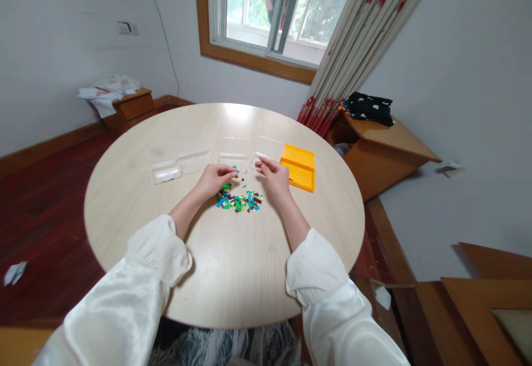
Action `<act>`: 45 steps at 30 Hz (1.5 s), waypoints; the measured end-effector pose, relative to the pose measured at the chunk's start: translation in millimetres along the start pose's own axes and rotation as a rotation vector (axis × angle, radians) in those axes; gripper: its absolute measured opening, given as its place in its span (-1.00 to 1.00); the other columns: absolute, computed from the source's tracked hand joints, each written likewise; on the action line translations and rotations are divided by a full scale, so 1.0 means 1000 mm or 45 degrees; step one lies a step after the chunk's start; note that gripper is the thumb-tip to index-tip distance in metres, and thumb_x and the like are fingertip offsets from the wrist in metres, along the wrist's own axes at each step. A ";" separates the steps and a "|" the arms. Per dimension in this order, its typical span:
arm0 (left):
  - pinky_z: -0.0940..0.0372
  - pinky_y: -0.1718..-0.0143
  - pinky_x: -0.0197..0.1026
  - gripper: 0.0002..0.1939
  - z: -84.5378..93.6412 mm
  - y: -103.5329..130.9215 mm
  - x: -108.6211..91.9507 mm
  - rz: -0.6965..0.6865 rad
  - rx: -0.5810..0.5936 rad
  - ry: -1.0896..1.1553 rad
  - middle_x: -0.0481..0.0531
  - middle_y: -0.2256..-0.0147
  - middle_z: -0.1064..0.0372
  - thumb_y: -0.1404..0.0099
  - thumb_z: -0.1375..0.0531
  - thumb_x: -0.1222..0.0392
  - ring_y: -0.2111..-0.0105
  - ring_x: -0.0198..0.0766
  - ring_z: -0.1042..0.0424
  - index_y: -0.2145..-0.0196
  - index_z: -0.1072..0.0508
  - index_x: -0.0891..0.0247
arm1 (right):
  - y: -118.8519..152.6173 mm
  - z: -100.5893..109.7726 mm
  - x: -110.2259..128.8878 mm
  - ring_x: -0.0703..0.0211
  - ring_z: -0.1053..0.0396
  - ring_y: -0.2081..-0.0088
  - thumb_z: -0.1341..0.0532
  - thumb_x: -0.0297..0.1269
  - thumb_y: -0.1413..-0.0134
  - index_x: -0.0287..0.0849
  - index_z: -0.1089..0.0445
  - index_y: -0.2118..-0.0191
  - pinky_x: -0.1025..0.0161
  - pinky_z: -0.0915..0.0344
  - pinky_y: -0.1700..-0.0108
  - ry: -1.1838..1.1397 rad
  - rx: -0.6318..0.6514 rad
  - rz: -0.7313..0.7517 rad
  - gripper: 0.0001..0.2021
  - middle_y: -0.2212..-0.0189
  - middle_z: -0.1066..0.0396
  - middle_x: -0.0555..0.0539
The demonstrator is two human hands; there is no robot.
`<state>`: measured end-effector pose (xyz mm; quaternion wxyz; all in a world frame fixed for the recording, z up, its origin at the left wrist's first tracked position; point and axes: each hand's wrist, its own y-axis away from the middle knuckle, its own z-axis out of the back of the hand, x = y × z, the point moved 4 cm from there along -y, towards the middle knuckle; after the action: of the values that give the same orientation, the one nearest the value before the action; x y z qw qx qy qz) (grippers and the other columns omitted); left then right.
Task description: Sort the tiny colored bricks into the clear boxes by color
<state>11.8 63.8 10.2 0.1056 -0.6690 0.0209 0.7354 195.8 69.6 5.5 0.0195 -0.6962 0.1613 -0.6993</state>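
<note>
A loose pile of small green, blue, brown and yellow pieces (240, 202) lies on the round table. My left hand (216, 179) is at the pile's upper left, fingertips pinched together, with a bit of blue just beyond them. On the other side, my right hand (275, 178) is closed beside a small clear box (257, 161); whatever it holds is too small to name. Another clear box (231, 163) stands between and behind the hands. The open yellow box (302, 178) is just right of my right hand, with a dark piece inside.
At the left of the table (137, 211) are a clear box (166, 172) with small pale items and a clear tray (195, 161). Beyond the table stand a wooden cabinet (386, 144) with black cloth on top, a curtain (353, 39) and a window.
</note>
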 end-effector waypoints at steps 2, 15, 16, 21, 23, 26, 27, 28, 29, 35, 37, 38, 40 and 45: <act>-0.33 0.37 -0.18 -0.59 0.000 0.000 0.000 -0.009 -0.008 0.024 0.10 0.46 -0.49 0.17 -0.37 -0.07 0.44 -0.20 -0.45 0.46 -0.53 0.34 | 0.004 -0.005 0.004 0.20 -0.47 0.27 -0.21 -0.34 0.07 -0.19 -0.50 0.26 0.17 -0.40 0.14 0.026 0.092 -0.003 -0.80 0.35 -0.53 -0.08; -0.29 0.35 -0.19 -0.58 -0.002 0.000 -0.002 -0.064 0.082 0.015 0.10 0.46 -0.51 0.16 -0.36 -0.07 0.45 -0.22 -0.43 0.45 -0.56 0.35 | 0.024 -0.027 0.011 0.24 -0.43 0.39 -0.35 -0.24 0.25 -0.20 -0.51 0.36 0.28 -0.36 0.29 -0.077 0.479 -0.085 -0.77 0.44 -0.52 -0.04; -0.30 0.34 -0.19 -0.58 -0.002 0.000 -0.002 -0.065 0.091 0.013 0.09 0.46 -0.51 0.16 -0.36 -0.07 0.44 -0.22 -0.43 0.45 -0.55 0.35 | 0.024 -0.027 0.010 0.24 -0.43 0.40 -0.36 -0.24 0.26 -0.21 -0.51 0.37 0.28 -0.36 0.30 -0.068 0.467 -0.083 -0.77 0.45 -0.51 -0.04; -0.31 0.33 -0.19 -0.62 -0.004 0.000 -0.001 -0.064 0.114 0.028 0.07 0.48 -0.49 0.18 -0.37 -0.04 0.46 -0.24 -0.43 0.49 -0.53 0.34 | 0.023 -0.027 0.009 0.25 -0.40 0.41 -0.35 -0.25 0.26 -0.21 -0.49 0.41 0.30 -0.34 0.33 -0.019 0.441 -0.036 -0.80 0.47 -0.49 -0.03; -0.30 0.35 -0.20 -0.65 -0.005 0.000 -0.001 -0.069 0.113 0.041 0.06 0.50 -0.48 0.18 -0.38 0.00 0.47 -0.26 -0.42 0.50 -0.52 0.34 | 0.022 -0.028 0.009 0.26 -0.40 0.41 -0.33 -0.26 0.23 -0.20 -0.48 0.41 0.30 -0.34 0.32 0.006 0.450 -0.011 -0.82 0.46 -0.49 -0.03; -0.28 0.39 -0.22 -0.70 0.000 -0.003 0.001 -0.111 0.022 0.029 0.04 0.49 -0.46 0.13 -0.35 0.05 0.48 -0.27 -0.40 0.48 -0.50 0.33 | 0.021 -0.028 0.007 0.27 -0.39 0.41 -0.29 -0.28 0.18 -0.21 -0.48 0.38 0.31 -0.33 0.33 0.070 0.450 0.013 -0.83 0.45 -0.48 -0.02; -0.27 0.41 -0.23 -0.73 0.003 -0.004 0.002 -0.135 -0.046 -0.004 0.03 0.49 -0.46 0.10 -0.33 0.07 0.49 -0.28 -0.39 0.47 -0.50 0.33 | 0.020 -0.027 0.006 0.27 -0.39 0.42 -0.27 -0.29 0.16 -0.21 -0.47 0.37 0.31 -0.32 0.33 0.112 0.440 0.019 -0.84 0.45 -0.48 -0.03; -0.25 0.42 -0.23 -0.77 0.008 -0.005 0.003 -0.165 -0.128 -0.062 0.02 0.50 -0.44 0.06 -0.30 0.10 0.50 -0.29 -0.36 0.47 -0.50 0.32 | 0.019 -0.025 0.005 0.28 -0.38 0.43 -0.25 -0.31 0.14 -0.22 -0.47 0.37 0.31 -0.32 0.34 0.172 0.427 0.026 -0.85 0.46 -0.47 -0.03; -0.24 0.43 -0.23 -0.81 0.013 -0.007 0.003 -0.196 -0.217 -0.145 0.01 0.51 -0.43 0.02 -0.27 0.13 0.51 -0.30 -0.34 0.46 -0.50 0.31 | 0.019 -0.024 0.004 0.28 -0.38 0.43 -0.23 -0.33 0.12 -0.24 -0.47 0.37 0.31 -0.31 0.34 0.250 0.416 0.035 -0.86 0.47 -0.47 -0.03; -0.21 0.29 -0.18 -0.92 0.034 -0.009 0.000 -0.370 -0.524 -0.714 -0.01 0.48 -0.40 -0.05 -0.18 0.27 0.41 -0.25 -0.31 0.49 -0.49 0.27 | 0.019 -0.020 0.002 0.26 -0.38 0.40 -0.19 -0.49 0.10 -0.28 -0.50 0.40 0.29 -0.29 0.27 0.691 0.574 0.126 -0.86 0.44 -0.50 -0.07; -0.21 0.24 -0.16 -0.92 0.035 -0.010 0.002 -0.407 -0.530 -0.790 0.02 0.44 -0.41 -0.06 -0.18 0.28 0.34 -0.21 -0.32 0.50 -0.48 0.26 | 0.020 -0.020 0.003 0.25 -0.39 0.38 -0.19 -0.52 0.12 -0.27 -0.51 0.40 0.28 -0.29 0.25 0.721 0.625 0.143 -0.84 0.42 -0.51 -0.07; -0.21 0.23 -0.15 -0.92 0.035 -0.011 0.003 -0.417 -0.525 -0.809 0.03 0.42 -0.41 -0.07 -0.17 0.28 0.31 -0.19 -0.32 0.50 -0.48 0.26 | 0.021 -0.019 0.003 0.25 -0.39 0.38 -0.19 -0.54 0.13 -0.26 -0.52 0.40 0.28 -0.29 0.25 0.727 0.635 0.143 -0.83 0.41 -0.51 -0.07; -0.21 0.22 -0.14 -0.91 0.035 -0.012 0.006 -0.421 -0.513 -0.831 0.06 0.39 -0.40 -0.08 -0.17 0.27 0.27 -0.15 -0.32 0.50 -0.49 0.26 | 0.020 -0.019 0.003 0.25 -0.39 0.39 -0.19 -0.56 0.15 -0.25 -0.53 0.39 0.28 -0.30 0.26 0.736 0.640 0.130 -0.80 0.40 -0.51 -0.07; -0.21 0.20 -0.12 -0.89 0.035 -0.017 0.012 -0.401 -0.496 -0.866 0.06 0.39 -0.38 -0.10 -0.16 0.28 0.25 -0.13 -0.31 0.49 -0.49 0.26 | 0.020 -0.018 0.002 0.25 -0.38 0.40 -0.20 -0.58 0.16 -0.23 -0.53 0.42 0.28 -0.29 0.27 0.745 0.615 0.109 -0.81 0.43 -0.50 -0.06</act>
<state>-19.8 88.2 4.1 0.0892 -0.3906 -0.2571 0.8794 174.2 53.8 2.9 0.1656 -0.4351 0.0195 -0.8848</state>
